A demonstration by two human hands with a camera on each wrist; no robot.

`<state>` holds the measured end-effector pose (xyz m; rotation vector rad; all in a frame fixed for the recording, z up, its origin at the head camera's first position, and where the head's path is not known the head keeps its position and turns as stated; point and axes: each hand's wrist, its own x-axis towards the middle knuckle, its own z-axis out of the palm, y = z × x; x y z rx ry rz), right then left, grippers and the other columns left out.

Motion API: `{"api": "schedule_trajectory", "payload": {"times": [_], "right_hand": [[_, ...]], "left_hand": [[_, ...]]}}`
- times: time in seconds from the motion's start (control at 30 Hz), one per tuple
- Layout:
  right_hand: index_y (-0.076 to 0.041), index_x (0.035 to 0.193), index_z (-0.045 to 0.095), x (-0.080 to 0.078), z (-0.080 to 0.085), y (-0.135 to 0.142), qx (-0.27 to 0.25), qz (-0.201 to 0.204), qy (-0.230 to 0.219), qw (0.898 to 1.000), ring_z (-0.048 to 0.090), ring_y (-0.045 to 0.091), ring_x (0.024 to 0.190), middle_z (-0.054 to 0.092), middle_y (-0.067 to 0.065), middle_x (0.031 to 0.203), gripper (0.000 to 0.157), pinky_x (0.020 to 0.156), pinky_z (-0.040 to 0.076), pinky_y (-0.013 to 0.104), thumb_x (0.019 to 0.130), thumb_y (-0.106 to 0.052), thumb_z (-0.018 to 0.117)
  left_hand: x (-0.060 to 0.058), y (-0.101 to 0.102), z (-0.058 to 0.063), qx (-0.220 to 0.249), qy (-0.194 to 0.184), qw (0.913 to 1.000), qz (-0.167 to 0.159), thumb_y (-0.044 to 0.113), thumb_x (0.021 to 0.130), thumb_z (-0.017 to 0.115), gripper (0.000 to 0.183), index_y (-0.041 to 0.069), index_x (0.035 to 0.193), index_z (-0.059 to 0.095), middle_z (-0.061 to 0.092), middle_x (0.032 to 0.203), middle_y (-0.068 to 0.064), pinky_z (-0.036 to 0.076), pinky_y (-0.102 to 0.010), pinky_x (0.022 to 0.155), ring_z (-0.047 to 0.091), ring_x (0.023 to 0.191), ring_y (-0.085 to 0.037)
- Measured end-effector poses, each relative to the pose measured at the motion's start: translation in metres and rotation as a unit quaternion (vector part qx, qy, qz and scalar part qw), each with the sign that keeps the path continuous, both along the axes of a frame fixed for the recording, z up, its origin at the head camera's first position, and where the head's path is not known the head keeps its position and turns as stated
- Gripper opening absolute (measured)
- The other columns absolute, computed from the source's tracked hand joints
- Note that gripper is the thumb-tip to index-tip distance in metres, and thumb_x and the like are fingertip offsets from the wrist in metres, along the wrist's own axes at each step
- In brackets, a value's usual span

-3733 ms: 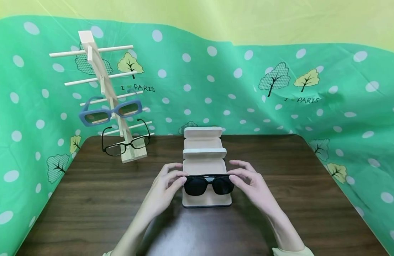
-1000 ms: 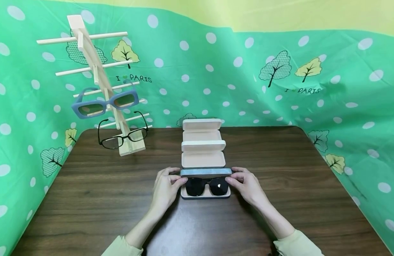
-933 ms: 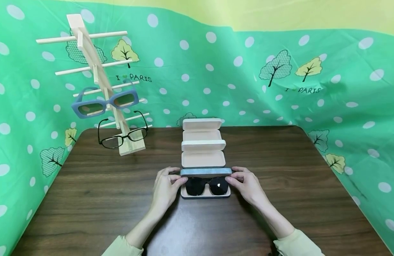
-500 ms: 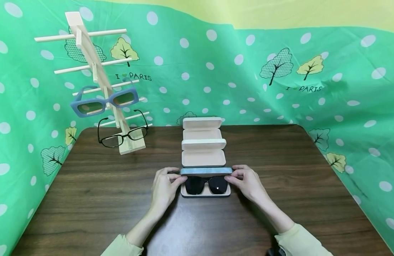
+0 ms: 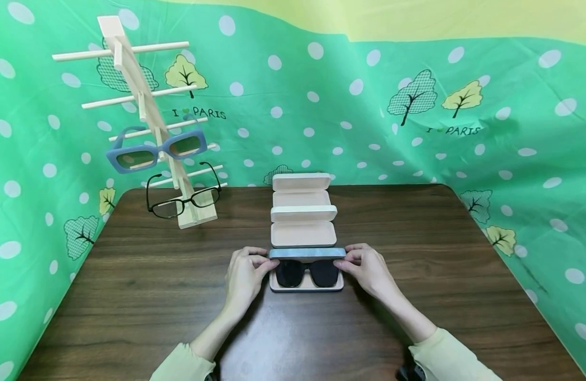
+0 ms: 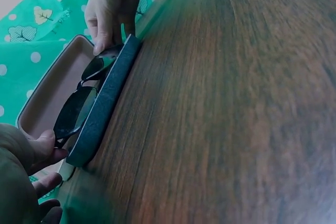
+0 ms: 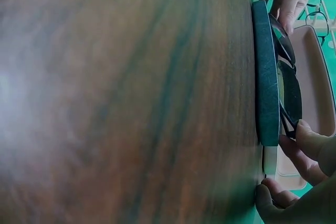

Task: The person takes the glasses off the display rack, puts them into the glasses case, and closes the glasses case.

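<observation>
A pair of black sunglasses (image 5: pixel 306 272) lies in the front glasses case (image 5: pixel 306 288) on the dark wooden table (image 5: pixel 131 296). The case's blue-grey lid (image 5: pixel 307 253) stands half raised over them. My left hand (image 5: pixel 268 261) pinches the lid's left end and my right hand (image 5: pixel 347 260) pinches its right end. In the left wrist view the lid (image 6: pixel 105 103) runs from my left hand (image 6: pixel 37 153) up to my right hand (image 6: pixel 107 14), with the sunglasses (image 6: pixel 79 108) behind it. The right wrist view shows the lid (image 7: pixel 266 77) edge-on, my right hand (image 7: pixel 294 163) at its near end.
Two open cream cases (image 5: pixel 302 197) (image 5: pixel 304 233) stand in a row just behind the front case. A wooden display stand (image 5: pixel 150 121) at the back left carries blue-framed glasses (image 5: pixel 156 151) and thin black-framed glasses (image 5: pixel 183 201). A green dotted cloth (image 5: pixel 416 116) surrounds the table.
The sunglasses, earlier held over the open case, now lie inside it. Both hands have shifted to the lid, which has come up and tipped slightly further over the glasses.
</observation>
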<state>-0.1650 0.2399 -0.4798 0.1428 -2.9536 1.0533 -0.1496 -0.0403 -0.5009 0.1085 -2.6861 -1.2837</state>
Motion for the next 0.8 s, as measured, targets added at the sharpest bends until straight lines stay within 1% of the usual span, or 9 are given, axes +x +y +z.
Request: {"api": "schedule_trajectory", "payload": {"times": [0.1, 0.33, 0.6, 0.8], "right_hand": [[-0.013, 0.070, 0.074, -0.0004, -0.0003, 0.0001, 0.005, -0.004, 0.005, 1.000, 0.074, 0.028, 0.101, 0.073, 0.014, 0.115, 0.020, 0.089, 0.056, 0.040, 0.086, -0.021, 0.083], [-0.015, 0.067, 0.073, -0.0016, -0.0013, 0.0012, 0.010, -0.008, 0.010, 1.000, 0.072, 0.029, 0.103, 0.074, 0.013, 0.113, 0.023, 0.087, 0.053, 0.039, 0.085, -0.021, 0.084], [-0.016, 0.066, 0.072, -0.0013, -0.0022, 0.0014, 0.009, -0.010, 0.008, 1.000, 0.071, 0.029, 0.103, 0.073, 0.013, 0.113, 0.024, 0.088, 0.053, 0.040, 0.084, -0.024, 0.085], [-0.015, 0.068, 0.073, -0.0009, -0.0008, 0.0009, 0.011, -0.007, 0.010, 1.000, 0.071, 0.030, 0.102, 0.073, 0.013, 0.113, 0.022, 0.089, 0.053, 0.041, 0.083, -0.023, 0.086]], "left_hand": [[-0.0008, -0.0005, 0.0002, 0.003, -0.005, 1.0000, 0.002, 0.033, 0.081, 0.085, 0.014, 0.020, 0.079, 0.085, 0.076, 0.110, 0.006, 0.050, -0.048, 0.093, 0.061, 0.118, -0.020], [-0.0022, -0.0016, -0.0010, 0.003, -0.012, 0.9999, 0.002, 0.036, 0.081, 0.085, 0.016, 0.025, 0.071, 0.082, 0.076, 0.111, 0.004, 0.051, -0.047, 0.091, 0.061, 0.115, -0.019], [-0.0030, -0.0026, -0.0021, 0.000, -0.020, 0.9998, 0.002, 0.038, 0.082, 0.084, 0.017, 0.025, 0.071, 0.081, 0.075, 0.113, 0.005, 0.052, -0.049, 0.092, 0.060, 0.118, -0.019], [-0.0035, -0.0031, -0.0025, -0.008, -0.015, 0.9999, -0.003, 0.039, 0.082, 0.084, 0.017, 0.025, 0.072, 0.081, 0.075, 0.112, 0.004, 0.052, -0.048, 0.092, 0.060, 0.117, -0.020]]}}
